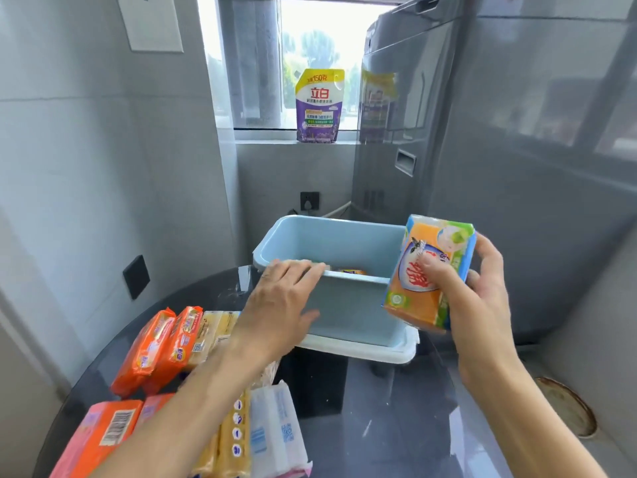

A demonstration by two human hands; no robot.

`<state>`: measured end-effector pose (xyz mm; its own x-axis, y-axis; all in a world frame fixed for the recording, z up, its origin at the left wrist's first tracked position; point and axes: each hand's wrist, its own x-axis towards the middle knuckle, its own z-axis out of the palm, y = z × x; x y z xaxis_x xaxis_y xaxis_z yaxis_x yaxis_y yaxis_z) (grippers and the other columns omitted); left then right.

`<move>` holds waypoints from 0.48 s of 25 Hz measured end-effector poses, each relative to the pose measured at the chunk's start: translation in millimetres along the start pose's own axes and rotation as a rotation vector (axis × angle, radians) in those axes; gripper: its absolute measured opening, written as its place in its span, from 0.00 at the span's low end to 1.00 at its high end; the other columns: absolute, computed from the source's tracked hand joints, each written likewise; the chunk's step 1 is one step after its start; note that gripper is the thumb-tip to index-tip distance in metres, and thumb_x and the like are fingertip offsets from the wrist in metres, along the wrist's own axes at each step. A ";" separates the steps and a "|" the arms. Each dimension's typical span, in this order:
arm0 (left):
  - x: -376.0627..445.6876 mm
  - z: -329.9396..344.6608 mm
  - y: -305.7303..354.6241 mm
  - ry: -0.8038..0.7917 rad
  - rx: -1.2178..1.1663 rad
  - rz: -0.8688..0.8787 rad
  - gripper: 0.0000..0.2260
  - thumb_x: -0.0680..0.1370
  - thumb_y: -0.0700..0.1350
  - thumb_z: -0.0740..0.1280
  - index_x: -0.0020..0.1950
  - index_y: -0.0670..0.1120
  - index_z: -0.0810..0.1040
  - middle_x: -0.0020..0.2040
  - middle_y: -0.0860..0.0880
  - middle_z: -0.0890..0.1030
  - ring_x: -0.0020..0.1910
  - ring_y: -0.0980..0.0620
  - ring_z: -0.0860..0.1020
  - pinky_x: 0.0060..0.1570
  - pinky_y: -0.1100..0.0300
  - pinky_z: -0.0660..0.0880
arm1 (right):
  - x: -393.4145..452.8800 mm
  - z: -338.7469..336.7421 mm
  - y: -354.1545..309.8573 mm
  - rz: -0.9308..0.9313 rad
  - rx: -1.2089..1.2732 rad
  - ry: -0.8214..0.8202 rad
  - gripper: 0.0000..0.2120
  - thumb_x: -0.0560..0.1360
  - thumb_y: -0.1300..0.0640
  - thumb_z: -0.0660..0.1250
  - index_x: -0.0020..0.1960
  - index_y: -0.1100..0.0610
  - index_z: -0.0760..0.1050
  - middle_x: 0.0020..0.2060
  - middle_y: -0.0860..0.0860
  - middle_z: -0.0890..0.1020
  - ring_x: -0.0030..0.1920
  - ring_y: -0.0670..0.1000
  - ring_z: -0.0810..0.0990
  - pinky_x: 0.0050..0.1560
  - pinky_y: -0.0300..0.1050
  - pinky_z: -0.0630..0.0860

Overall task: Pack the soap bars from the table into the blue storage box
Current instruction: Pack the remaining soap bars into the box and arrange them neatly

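The right hand grips an orange soap pack upright just beside the box's right wall, so the opening lies to its left, while the left hand rests flat-fingered on the near rim.

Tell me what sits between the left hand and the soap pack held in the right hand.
In the head view, only the blue storage box's near wall and rim lie between the left hand and the soap pack.
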<state>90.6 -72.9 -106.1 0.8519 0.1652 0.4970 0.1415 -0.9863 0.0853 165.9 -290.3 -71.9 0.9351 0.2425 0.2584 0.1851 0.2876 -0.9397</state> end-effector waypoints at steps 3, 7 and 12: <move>-12.4 18.0 -7.5 0.256 -0.100 0.107 0.15 0.69 0.34 0.76 0.54 0.46 0.83 0.46 0.49 0.82 0.46 0.44 0.77 0.46 0.50 0.78 | 8.0 -1.6 -12.9 -0.124 -0.310 0.092 0.26 0.66 0.45 0.77 0.59 0.36 0.69 0.46 0.41 0.84 0.44 0.47 0.87 0.42 0.56 0.84; -24.8 21.5 -10.6 0.292 -0.075 0.219 0.16 0.67 0.32 0.77 0.51 0.46 0.84 0.42 0.49 0.81 0.42 0.45 0.77 0.39 0.51 0.77 | 37.8 28.4 -30.3 -0.321 -0.918 0.152 0.26 0.62 0.35 0.70 0.55 0.38 0.63 0.44 0.44 0.77 0.36 0.47 0.78 0.35 0.47 0.70; -19.0 16.0 -5.7 0.331 -0.053 0.218 0.17 0.67 0.31 0.76 0.51 0.46 0.85 0.40 0.49 0.80 0.39 0.44 0.76 0.40 0.52 0.74 | 74.8 66.0 -3.1 -0.245 -1.743 -0.068 0.26 0.69 0.38 0.67 0.61 0.50 0.66 0.45 0.53 0.70 0.40 0.58 0.74 0.36 0.46 0.65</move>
<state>81.7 -70.5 -129.8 0.6493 -0.0475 0.7591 -0.0582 -0.9982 -0.0127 215.4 -211.8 -34.9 0.8341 0.3970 0.3829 0.4270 -0.9042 0.0075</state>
